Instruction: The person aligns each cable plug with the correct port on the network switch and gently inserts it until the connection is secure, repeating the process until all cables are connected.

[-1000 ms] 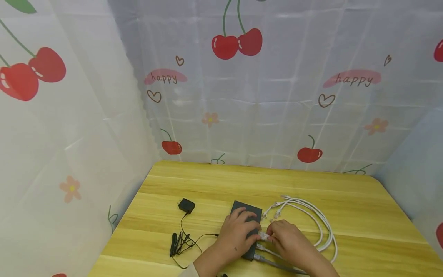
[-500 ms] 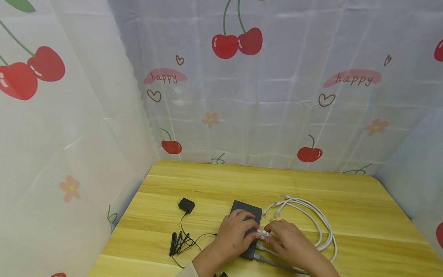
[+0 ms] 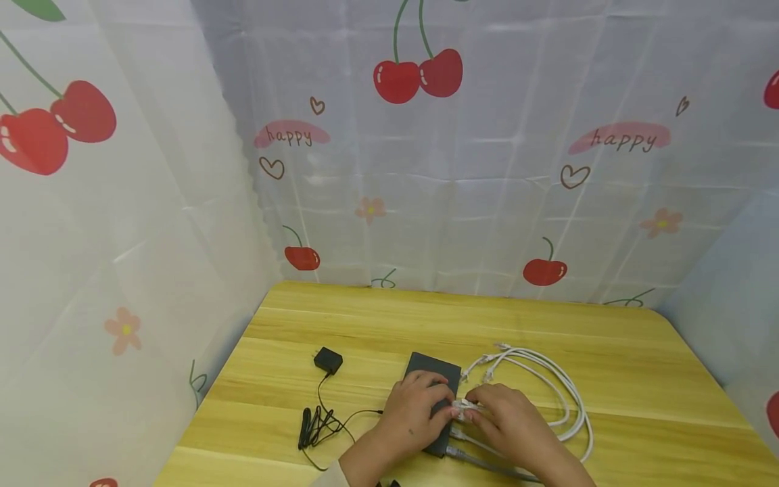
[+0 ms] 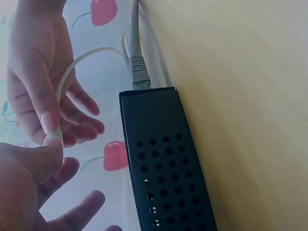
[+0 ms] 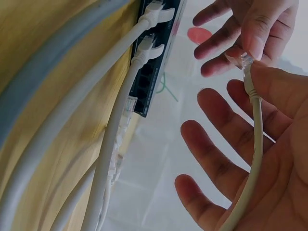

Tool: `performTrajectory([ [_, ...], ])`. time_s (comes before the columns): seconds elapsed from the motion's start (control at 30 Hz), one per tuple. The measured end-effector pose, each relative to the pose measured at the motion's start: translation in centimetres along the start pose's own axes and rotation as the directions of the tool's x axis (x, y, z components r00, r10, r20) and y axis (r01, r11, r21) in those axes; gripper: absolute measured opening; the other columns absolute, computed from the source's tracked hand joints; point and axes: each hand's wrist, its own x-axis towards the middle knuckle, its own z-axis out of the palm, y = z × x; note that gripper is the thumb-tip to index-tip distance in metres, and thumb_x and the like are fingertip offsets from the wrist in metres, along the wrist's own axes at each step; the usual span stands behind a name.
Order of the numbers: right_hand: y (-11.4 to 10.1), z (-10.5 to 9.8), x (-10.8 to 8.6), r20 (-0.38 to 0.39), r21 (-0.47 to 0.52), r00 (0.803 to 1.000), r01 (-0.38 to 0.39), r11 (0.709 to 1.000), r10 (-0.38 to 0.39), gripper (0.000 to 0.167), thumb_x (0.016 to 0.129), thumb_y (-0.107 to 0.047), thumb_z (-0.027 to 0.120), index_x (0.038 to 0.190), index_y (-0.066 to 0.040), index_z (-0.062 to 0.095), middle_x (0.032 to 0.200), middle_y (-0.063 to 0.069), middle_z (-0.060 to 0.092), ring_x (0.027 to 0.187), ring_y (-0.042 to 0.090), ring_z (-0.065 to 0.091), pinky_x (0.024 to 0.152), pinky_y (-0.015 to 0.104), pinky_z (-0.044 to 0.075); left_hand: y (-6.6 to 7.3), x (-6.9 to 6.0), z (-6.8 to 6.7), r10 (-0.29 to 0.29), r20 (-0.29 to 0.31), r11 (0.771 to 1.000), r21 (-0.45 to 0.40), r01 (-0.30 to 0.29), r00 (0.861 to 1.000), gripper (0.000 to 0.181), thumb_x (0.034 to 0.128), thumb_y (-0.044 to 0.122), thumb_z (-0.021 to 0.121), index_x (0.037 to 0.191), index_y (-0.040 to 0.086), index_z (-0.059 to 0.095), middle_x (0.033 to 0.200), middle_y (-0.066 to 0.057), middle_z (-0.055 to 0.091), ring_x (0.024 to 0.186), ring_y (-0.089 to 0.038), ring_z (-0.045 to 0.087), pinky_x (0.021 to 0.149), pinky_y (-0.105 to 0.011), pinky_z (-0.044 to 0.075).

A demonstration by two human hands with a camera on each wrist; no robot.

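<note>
My right hand [image 3: 511, 423] pinches the plug [image 5: 248, 79] of a white network cable [image 5: 257, 130], the cable running down across its palm. My left hand [image 3: 416, 409] pinches the same plug at its clear end with thumb and forefinger, its other fingers spread. In the head view, this hand lies over a black network switch [image 3: 435, 365]; the left wrist view shows both hands beside the perforated switch case, apart from it. Two white plugs [image 5: 144, 50] sit in the switch's ports. A grey cable's plug [image 4: 139, 77] is in at the near end.
Loose white network cables [image 3: 575, 392] lie looped on the wooden table [image 3: 365, 314] at right, plug ends near the switch. At left are a black power adapter [image 3: 328, 361] and its bundled cord [image 3: 316, 429]. A cherry-print curtain [image 3: 450, 162] surrounds the table.
My right hand has shifted slightly left, bringing the plug closer to my left hand's fingertips. The left hand's fingers have dropped a little over the switch. Switch and other cables stay put.
</note>
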Motion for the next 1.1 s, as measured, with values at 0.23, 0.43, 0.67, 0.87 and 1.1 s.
performTrajectory([
  [0.23, -0.1, 0.0, 0.0, -0.028, 0.03, 1.0, -0.006, 1.0, 0.007, 0.005, 0.095, -0.031, 0.069, 0.098, -0.027, 0.068, 0.094, -0.019, 0.067, 0.083, 0.001, 0.062, 0.067, 0.028, 0.051, 0.1, 0.0, 0.0, -0.03, 0.005, 1.0, -0.006, 0.03, 1.0, 0.017, 0.0974, 0.048, 0.059, 0.098, 0.035, 0.07, 0.127, 0.007, 0.063, 0.122, -0.018, 0.054, 0.09, -0.046, 0.048],
  [0.43, -0.2, 0.0, 0.0, -0.046, 0.043, 0.999, -0.012, 0.999, 0.014, 0.006, 0.094, -0.029, 0.07, 0.096, -0.024, 0.069, 0.092, -0.018, 0.067, 0.079, -0.001, 0.06, 0.064, 0.025, 0.049, 0.1, 0.0, 0.0, -0.025, 0.0, 1.0, 0.002, 0.025, 1.0, 0.017, 0.0977, 0.048, 0.059, 0.097, 0.035, 0.069, 0.127, 0.007, 0.063, 0.122, -0.018, 0.054, 0.09, -0.045, 0.048],
  [0.67, 0.0, 0.0, 0.0, -0.09, -0.018, 0.996, 0.025, 1.0, -0.027, 0.007, 0.089, -0.02, 0.075, 0.094, -0.023, 0.071, 0.092, -0.016, 0.068, 0.079, -0.001, 0.06, 0.065, 0.025, 0.05, 0.1, 0.1, 0.1, -0.082, 0.082, 0.997, 0.008, 0.081, 0.993, 0.03, 0.0933, 0.053, 0.064, 0.116, 0.034, 0.068, 0.137, 0.003, 0.056, 0.128, -0.022, 0.049, 0.094, -0.05, 0.046],
  [0.87, 0.3, 0.0, -0.1, -0.122, -0.082, 0.992, 0.034, 0.996, -0.043, 0.009, 0.087, -0.018, 0.077, 0.093, -0.023, 0.072, 0.09, -0.017, 0.068, 0.079, 0.0, 0.061, 0.066, 0.027, 0.051, -0.3, 0.0, 0.6, -0.207, 0.318, 0.978, 0.098, 0.185, 0.925, 0.091, 0.0755, 0.078, 0.065, 0.153, 0.038, 0.036, 0.163, -0.006, 0.023, 0.148, -0.038, 0.021, 0.105, -0.067, 0.032],
  [1.1, 0.5, -0.3, 0.0, -0.107, -0.077, 0.994, -0.028, 0.997, 0.02, 0.01, 0.087, -0.02, 0.078, 0.093, -0.025, 0.072, 0.091, -0.016, 0.069, 0.077, 0.0, 0.061, 0.065, 0.027, 0.051, -0.4, -0.3, 1.0, -0.207, 0.411, 0.975, 0.162, 0.152, 0.888, 0.104, 0.0673, 0.078, 0.073, 0.155, 0.043, 0.03, 0.167, -0.009, 0.01, 0.151, -0.043, 0.007, 0.104, -0.072, 0.027],
])
